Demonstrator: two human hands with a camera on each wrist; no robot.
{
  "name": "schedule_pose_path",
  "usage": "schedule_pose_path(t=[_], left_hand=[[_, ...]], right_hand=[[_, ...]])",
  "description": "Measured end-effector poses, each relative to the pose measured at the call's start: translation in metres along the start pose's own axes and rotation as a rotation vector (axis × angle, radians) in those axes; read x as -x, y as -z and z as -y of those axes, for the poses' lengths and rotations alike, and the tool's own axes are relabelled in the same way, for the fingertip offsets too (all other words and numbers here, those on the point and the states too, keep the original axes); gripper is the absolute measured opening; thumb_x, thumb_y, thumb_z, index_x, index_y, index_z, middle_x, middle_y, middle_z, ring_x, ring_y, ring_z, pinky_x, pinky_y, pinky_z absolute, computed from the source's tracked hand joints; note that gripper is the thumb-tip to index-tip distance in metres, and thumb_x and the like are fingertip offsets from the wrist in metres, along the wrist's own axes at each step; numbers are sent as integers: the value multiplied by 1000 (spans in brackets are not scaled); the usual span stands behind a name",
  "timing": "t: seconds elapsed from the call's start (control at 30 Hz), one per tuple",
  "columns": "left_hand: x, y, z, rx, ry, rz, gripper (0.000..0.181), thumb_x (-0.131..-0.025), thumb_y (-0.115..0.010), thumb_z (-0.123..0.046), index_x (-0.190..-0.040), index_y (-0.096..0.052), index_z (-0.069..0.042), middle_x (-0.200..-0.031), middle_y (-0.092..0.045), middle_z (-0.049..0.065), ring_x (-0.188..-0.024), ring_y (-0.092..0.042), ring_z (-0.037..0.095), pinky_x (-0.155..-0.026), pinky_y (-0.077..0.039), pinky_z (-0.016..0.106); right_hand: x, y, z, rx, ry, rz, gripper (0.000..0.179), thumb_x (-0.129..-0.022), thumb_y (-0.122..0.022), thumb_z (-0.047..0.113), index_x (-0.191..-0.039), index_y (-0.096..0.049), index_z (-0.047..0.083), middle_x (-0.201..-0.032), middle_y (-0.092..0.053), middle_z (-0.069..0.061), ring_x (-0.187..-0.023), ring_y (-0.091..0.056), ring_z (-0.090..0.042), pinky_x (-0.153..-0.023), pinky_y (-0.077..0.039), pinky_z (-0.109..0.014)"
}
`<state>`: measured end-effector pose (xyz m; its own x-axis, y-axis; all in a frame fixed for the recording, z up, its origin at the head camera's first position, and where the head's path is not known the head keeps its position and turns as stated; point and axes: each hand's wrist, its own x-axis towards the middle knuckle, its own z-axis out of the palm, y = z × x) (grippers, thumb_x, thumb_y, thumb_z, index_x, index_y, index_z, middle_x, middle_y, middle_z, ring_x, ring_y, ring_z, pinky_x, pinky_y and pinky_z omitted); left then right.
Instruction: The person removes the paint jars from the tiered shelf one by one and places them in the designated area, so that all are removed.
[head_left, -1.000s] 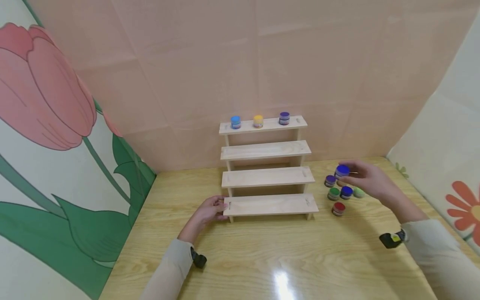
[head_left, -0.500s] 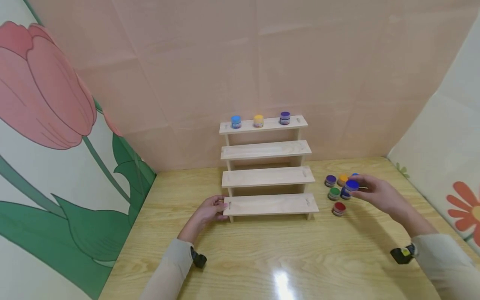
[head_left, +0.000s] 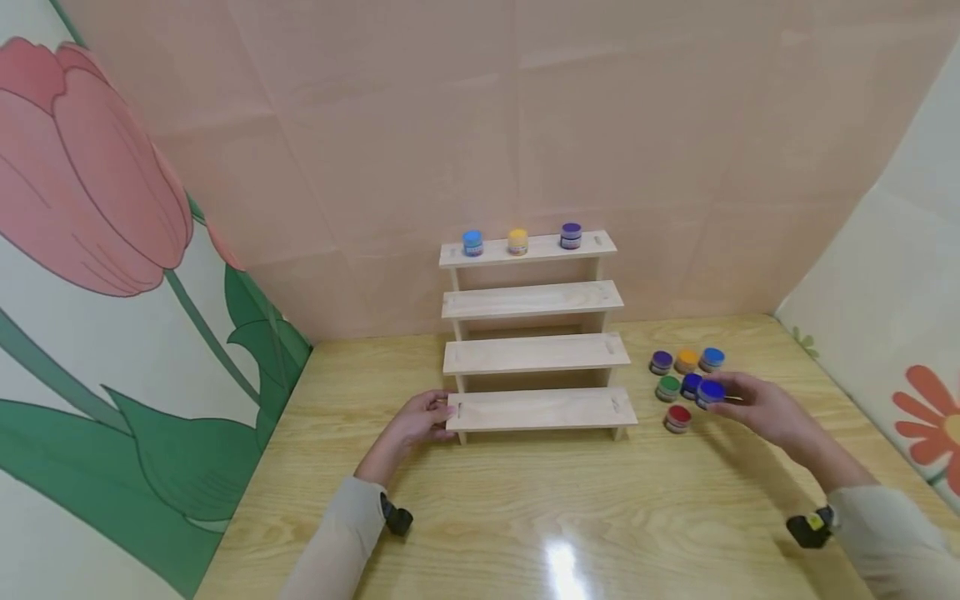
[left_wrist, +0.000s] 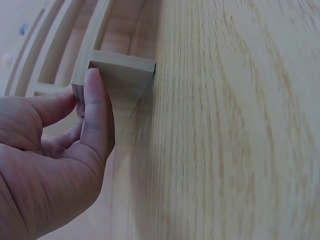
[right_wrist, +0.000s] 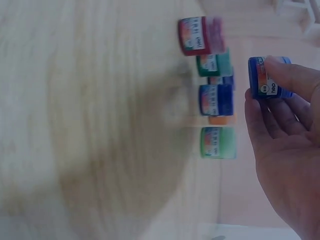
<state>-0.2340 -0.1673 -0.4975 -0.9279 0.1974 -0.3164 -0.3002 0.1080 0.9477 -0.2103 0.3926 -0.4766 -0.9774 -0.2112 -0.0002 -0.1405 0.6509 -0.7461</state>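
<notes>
My left hand (head_left: 420, 418) pinches the left end of the lowest step of a wooden four-step rack (head_left: 536, 356); in the left wrist view the thumb and fingers (left_wrist: 92, 110) grip the board's end. My right hand (head_left: 757, 408) holds a small blue-lidded paint jar (head_left: 710, 393) between thumb and fingers. In the right wrist view this jar (right_wrist: 265, 77) is raised off the table. Beside it in the head view stand a dark blue jar (head_left: 691, 384), a green jar (head_left: 667, 388) and a red jar (head_left: 678, 419). A light green jar (right_wrist: 218, 143) shows in the right wrist view.
Purple (head_left: 661, 362), orange (head_left: 686, 361) and light blue (head_left: 712, 359) jars stand behind. On the rack's top step are a light blue jar (head_left: 472, 243), a yellow jar (head_left: 517, 242) and a purple jar (head_left: 571, 236). A pinkish sheet (head_left: 375, 167) backs the wooden table (head_left: 480, 517).
My right hand, with the blue jar, has moved down and slightly right, nearer me. The orange and light blue jars behind it are now uncovered. My left hand stays on the rack.
</notes>
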Motion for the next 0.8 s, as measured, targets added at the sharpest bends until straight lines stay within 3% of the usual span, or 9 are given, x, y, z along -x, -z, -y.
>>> schedule_pose_path(t=[0.07,0.13,0.23,0.27,0.37,0.47,0.63,0.8], left_hand=[[1,0,0,-3,-6,4,45,-101,-57,0,-144,-47,5,-105,-55,13,-85,-62,22,-66,-60,25],[2,0,-1,-1,-10,9,44,-101,-57,1,-144,-47,6,-105,-55,13,-85,-62,21,-66,-60,25],[2,1,-1,3,-15,15,45,-101,-57,1,-144,-46,7,-105,-55,13,-85,-61,21,-67,-60,25],[2,1,-1,1,-17,17,45,-101,-57,1,-144,-46,7,-105,-55,13,-85,-61,21,-67,-61,25],[2,1,-1,3,-14,16,45,-101,-57,1,-144,-46,7,-104,-54,12,-85,-61,20,-67,-61,25],[3,0,-1,3,-16,16,44,-101,-56,1,-144,-46,7,-103,-55,12,-85,-61,20,-67,-61,25],[4,0,-2,10,-7,16,43,-102,-56,0,-144,-47,6,-102,-56,12,-83,-62,20,-66,-60,23],[3,0,-2,6,3,10,43,-102,-56,-2,-144,-48,4,-103,-57,12,-83,-62,20,-65,-59,23]], right_hand=[[1,-2,-3,11,-6,8,59,-100,-66,34,-144,-50,-1,-138,-55,-31,-111,-57,3,-82,-51,-11],[1,-4,-6,17,-9,19,59,-100,-66,34,-144,-50,-2,-138,-55,-31,-119,-61,-19,-83,-51,-11],[2,-7,-10,21,-4,21,56,-100,-66,30,-143,-50,-3,-138,-54,-31,-126,-54,-44,-83,-51,-11],[2,-7,-12,26,1,24,55,-100,-66,29,-142,-50,-3,-138,-54,-32,-125,-55,-43,-83,-51,-11],[2,-9,-17,28,2,14,53,-99,-67,28,-141,-53,-2,-137,-56,-30,-119,-61,-23,-83,-50,-11],[2,-11,-22,17,5,20,52,-99,-68,26,-141,-52,-2,-137,-56,-30,-118,-60,-19,-83,-52,-12],[2,-14,-27,34,-5,34,52,-100,-67,28,-139,-53,-3,-137,-55,-32,-124,-54,-47,-81,-51,-13],[2,-15,-29,68,-39,49,54,-100,-67,31,-139,-53,-3,-137,-54,-33,-125,-52,-53,-78,-50,-15]])
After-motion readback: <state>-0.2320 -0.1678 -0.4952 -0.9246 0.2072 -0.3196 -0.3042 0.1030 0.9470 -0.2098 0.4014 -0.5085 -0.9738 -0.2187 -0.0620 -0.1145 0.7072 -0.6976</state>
